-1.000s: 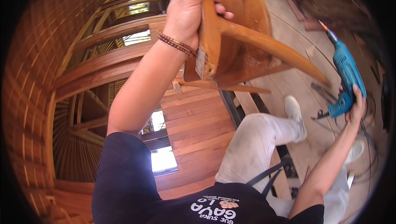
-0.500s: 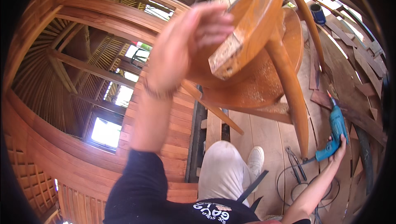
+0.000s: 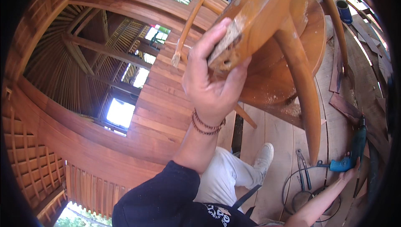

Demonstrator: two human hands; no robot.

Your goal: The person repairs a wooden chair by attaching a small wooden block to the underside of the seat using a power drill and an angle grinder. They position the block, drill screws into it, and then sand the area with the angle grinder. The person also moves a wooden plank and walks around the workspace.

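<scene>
A brown varnished wooden chair (image 3: 271,85) stands tilted in front of me, sawdust scattered on its seat. My left hand (image 3: 211,78) grips the raw, unvarnished end of its curved top piece, fingers on the far side and thumb on the near side. A dark round hole shows in that end. My right hand (image 3: 351,172) holds a teal power drill (image 3: 358,143) by its handle at the lower right, with the bit pointing away from me. The drill stays apart from the chair.
Long-nosed pliers (image 3: 304,168) and a looped black cable (image 3: 288,185) lie on the plank floor (image 3: 273,131). A blue can (image 3: 344,13) stands at the far right among loose boards. Left of the chair, a slim wooden piece (image 3: 188,30) with a raw end sticks out. My shoe (image 3: 263,158) is close by.
My left hand has moved right and closed round the end of the chair's curved piece. The drill has shifted lower right with my right hand. The view has turned slightly.
</scene>
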